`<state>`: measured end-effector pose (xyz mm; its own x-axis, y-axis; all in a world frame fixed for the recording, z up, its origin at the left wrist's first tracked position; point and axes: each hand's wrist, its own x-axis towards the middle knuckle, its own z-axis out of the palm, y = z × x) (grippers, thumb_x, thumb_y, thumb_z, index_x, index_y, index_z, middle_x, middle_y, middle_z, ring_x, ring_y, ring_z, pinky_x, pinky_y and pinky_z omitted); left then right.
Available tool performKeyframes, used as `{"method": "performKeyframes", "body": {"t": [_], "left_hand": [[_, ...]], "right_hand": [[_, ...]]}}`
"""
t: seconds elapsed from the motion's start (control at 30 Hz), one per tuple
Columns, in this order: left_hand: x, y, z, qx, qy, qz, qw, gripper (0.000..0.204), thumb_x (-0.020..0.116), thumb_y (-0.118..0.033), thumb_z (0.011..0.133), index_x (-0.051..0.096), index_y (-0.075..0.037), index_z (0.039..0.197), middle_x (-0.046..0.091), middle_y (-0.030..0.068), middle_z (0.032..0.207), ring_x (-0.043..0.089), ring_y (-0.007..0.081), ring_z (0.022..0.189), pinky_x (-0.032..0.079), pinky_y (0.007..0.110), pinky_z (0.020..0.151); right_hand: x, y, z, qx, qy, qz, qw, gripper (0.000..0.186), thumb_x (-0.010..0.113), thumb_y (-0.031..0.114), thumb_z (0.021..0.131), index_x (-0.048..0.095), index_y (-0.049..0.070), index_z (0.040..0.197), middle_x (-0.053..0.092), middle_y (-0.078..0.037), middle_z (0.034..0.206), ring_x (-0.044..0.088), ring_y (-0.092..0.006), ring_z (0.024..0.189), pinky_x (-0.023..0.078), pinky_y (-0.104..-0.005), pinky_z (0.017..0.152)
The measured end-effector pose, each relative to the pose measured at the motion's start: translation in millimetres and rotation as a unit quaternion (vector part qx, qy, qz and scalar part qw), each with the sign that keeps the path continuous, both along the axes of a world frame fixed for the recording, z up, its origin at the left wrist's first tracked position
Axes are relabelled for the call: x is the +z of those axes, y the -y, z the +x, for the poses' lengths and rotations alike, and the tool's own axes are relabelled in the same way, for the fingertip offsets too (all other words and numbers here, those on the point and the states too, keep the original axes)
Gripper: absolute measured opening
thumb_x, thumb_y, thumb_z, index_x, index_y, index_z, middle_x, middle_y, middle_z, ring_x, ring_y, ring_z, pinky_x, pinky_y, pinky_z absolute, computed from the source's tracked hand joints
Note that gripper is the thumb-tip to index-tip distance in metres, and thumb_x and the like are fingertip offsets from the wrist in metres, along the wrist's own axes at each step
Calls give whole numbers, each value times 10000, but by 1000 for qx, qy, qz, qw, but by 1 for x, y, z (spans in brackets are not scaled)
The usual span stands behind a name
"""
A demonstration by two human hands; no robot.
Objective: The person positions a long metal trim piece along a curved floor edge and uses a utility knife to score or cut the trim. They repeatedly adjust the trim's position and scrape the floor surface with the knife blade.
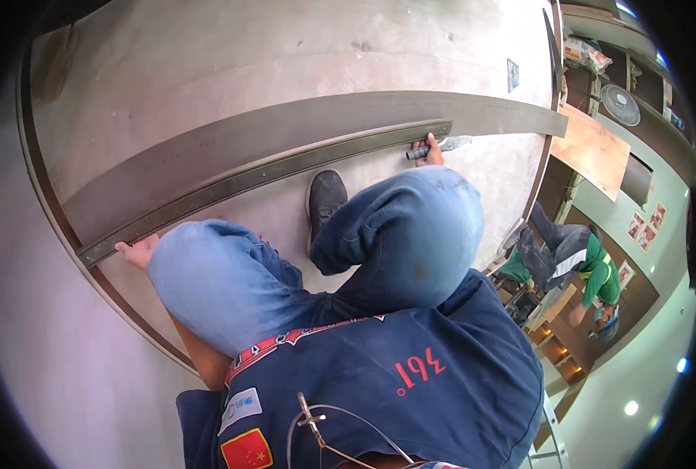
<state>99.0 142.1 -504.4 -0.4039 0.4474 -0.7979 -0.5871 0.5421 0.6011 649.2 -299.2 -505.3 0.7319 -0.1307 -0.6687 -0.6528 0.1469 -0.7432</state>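
A long dark metal straightedge (270, 176) lies at a slant across a wider grey strip (301, 119) on a pale board (285, 47). My left hand (135, 252) grips the straightedge near its left end, fingertips at its lower edge. My right hand (428, 153), at the other end, has fingers round a dark ribbed handle (416, 154) with a pale translucent end, its thumb reaching to the straightedge. My bent knees, in blue jeans, hide part of both hands. My dark shoe (326, 203) rests on the board just below the straightedge.
On the right, beyond the board's edge, a person in a green shirt (598, 277) bends over among tools and wood. A plywood sheet (590, 156), a fan (620, 104) and shelves stand farther up. A ladder (551, 430) shows at the lower right.
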Motion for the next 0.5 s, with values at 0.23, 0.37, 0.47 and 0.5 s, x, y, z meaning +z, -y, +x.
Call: {"method": "performKeyframes", "body": {"t": [0.23, 0.37, 0.47, 0.5], "left_hand": [[-21, 43, -19, -468, -235, 99, 846, 509, 557, -381, 906, 478, -50, 1285, 569, 123, 1136, 502, 240, 1106, 370, 412, 988], [4, 14, 24, -86, 77, 62, 991, 508, 554, -547, 914, 506, -171, 1252, 599, 5, 963, 526, 148, 965, 419, 334, 842], [15, 4, 2, -71, 100, 124, 985, 465, 539, -496, 946, 475, -183, 1285, 553, -15, 1107, 519, 148, 1004, 422, 336, 838], [7, 4, 3, -75, 106, 123, 984, 461, 535, -483, 953, 465, -181, 1295, 542, -20, 1152, 522, 151, 1011, 424, 341, 850]], "right_hand": [[9, 46, 41, 650, 162, -359, 650, 802, 580, -83, 728, 295, 103, 1455, 549, -161, 1336, 536, -265, 1210, 474, -366, 947], [-39, 102, 68, 427, 98, -180, 881, 408, 680, 135, 784, 513, 108, 1156, 635, -70, 982, 597, -207, 835, 503, -340, 637], [-85, 80, 90, 213, -55, -130, 967, 289, 721, 252, 801, 550, 123, 995, 613, -46, 859, 565, -172, 731, 485, -324, 593], [-88, 80, 100, 203, -60, -131, 968, 273, 735, 290, 807, 562, 128, 941, 606, -38, 818, 554, -160, 696, 480, -319, 578]]}}
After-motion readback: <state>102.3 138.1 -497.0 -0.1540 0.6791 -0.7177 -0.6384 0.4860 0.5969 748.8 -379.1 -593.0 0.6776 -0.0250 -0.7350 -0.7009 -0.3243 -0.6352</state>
